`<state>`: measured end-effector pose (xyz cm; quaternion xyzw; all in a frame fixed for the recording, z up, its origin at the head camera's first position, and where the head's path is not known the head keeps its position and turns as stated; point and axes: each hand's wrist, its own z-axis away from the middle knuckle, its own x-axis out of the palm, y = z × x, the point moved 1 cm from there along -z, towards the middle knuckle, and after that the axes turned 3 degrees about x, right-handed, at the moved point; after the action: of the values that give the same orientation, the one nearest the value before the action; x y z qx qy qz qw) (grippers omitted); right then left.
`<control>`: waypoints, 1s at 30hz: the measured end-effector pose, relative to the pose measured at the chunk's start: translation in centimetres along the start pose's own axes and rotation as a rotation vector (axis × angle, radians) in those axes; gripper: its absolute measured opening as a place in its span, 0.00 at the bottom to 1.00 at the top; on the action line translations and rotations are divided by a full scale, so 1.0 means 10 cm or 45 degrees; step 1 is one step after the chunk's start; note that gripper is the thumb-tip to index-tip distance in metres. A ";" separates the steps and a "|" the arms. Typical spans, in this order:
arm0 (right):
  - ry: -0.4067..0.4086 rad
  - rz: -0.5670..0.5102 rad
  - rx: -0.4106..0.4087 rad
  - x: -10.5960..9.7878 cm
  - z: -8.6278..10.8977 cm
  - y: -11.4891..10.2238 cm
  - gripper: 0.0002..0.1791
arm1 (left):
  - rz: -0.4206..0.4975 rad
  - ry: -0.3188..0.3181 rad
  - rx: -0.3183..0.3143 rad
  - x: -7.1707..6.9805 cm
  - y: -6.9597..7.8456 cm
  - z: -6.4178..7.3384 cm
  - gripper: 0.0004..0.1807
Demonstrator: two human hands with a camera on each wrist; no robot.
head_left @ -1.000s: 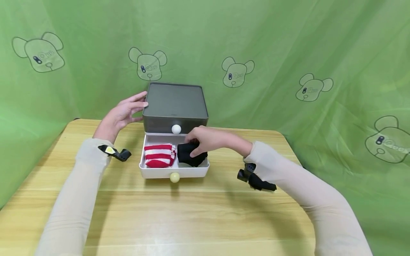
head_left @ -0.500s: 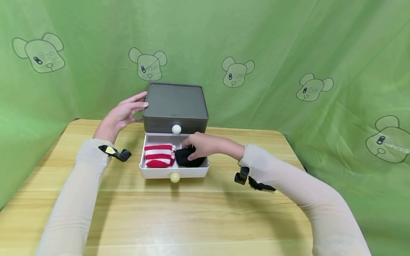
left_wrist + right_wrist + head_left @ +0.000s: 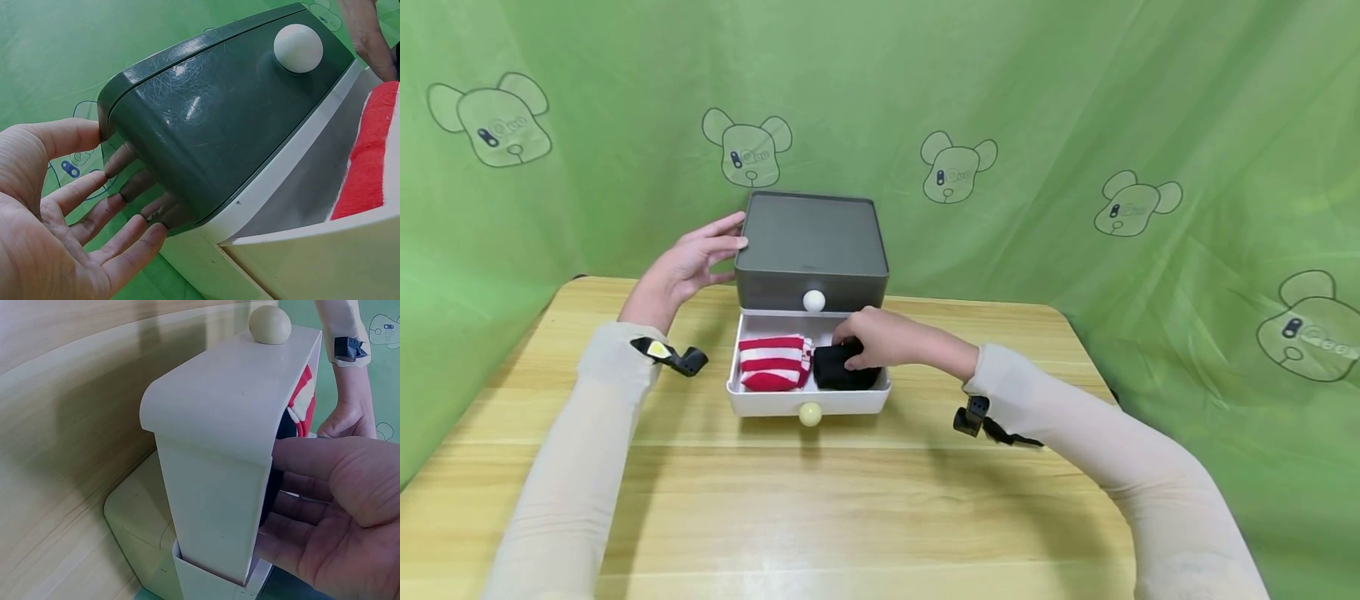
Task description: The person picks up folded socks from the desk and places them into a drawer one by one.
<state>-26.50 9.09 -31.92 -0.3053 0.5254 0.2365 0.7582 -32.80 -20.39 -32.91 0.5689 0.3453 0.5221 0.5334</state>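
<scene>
Right hand: fingers grasping black bundle, 3 o'clock inside white drawer | red-striped bundle: 9 o'clock, beside it | left hand: fingers released, loosely extended, touching grey box at its 9 o'clock side

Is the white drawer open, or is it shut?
Open: the white drawer sticks out, showing red-striped cloth and black cloth inside.
</scene>
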 end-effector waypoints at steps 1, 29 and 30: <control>0.009 0.006 0.005 0.00 0.00 0.00 0.17 | 0.001 0.000 -0.001 0.00 0.00 0.00 0.39; 0.119 0.067 0.015 0.01 -0.01 0.01 0.17 | -0.007 0.015 0.005 -0.01 -0.01 0.00 0.39; 0.132 0.043 0.013 -0.01 0.01 0.01 0.18 | -0.002 0.012 0.004 0.00 -0.01 0.00 0.39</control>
<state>-26.51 9.19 -31.87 -0.3042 0.5704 0.2303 0.7274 -32.81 -20.38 -33.04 0.5669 0.3491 0.5238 0.5314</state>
